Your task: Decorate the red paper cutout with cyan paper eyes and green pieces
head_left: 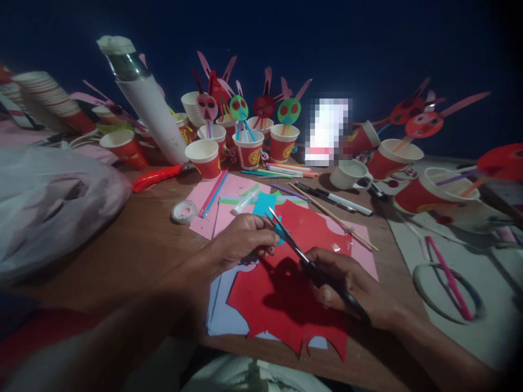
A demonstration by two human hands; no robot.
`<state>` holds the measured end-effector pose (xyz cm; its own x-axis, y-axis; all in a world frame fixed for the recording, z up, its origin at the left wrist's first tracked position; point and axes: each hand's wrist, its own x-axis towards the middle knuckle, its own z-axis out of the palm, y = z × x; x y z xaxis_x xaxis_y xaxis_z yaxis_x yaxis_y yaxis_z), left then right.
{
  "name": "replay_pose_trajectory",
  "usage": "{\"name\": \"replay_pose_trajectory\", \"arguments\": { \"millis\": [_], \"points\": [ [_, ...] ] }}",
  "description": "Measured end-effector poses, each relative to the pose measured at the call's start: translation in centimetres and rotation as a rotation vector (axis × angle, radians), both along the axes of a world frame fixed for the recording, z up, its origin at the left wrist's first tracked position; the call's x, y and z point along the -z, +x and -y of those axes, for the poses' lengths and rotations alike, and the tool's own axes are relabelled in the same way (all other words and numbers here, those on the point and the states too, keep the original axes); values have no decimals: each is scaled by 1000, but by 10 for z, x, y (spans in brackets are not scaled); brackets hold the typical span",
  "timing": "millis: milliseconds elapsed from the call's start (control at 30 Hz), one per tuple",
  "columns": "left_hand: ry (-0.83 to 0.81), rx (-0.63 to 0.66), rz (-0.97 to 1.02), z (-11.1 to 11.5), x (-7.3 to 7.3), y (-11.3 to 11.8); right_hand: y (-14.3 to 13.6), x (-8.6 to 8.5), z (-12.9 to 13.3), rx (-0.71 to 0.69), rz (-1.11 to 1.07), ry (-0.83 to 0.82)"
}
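Note:
My left hand (245, 239) is closed, its fingers pinching a small piece of blue paper (280, 235). My right hand (343, 280) grips black-handled scissors (292, 245) whose blades point up and left, tips slightly parted, beside the left fingertips. Under both hands lies a cut-up sheet of red paper (265, 305) with notched edges. A bright blue strip (265, 203) shows just beyond the left fingers; whether it joins the pinched piece I cannot tell. Pink paper (196, 204) and pale sheets (223, 305) lie beneath the red one.
Red paper cups (203, 162) with paper rabbit heads stand along the back. A white mug (350, 175), markers (343, 201), a wooden stick (333, 215) and a tape roll (183, 212) surround the paper. Left is a plastic bag (61, 207); behind it leans a white cylinder (151, 109).

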<state>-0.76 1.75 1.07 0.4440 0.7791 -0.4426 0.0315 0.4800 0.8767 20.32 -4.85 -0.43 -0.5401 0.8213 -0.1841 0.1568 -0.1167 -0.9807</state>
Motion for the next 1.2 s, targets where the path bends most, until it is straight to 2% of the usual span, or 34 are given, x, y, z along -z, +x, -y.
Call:
{"name": "replay_pose_trajectory", "arguments": {
  "millis": [533,733,1000,1067,1200],
  "points": [
    [-32,20,-33,-1,5,1,10,-4,-6,-32,89,-2],
    [-31,35,-43,0,3,2,11,-5,-7,-4,206,43],
    [-6,64,-45,0,3,1,9,-4,-7,27,198,-10],
    [6,75,-49,0,3,1,7,-4,-8,76,180,1],
    [38,124,-73,3,2,1,6,0,-10,280,70,41]
  ]
}}
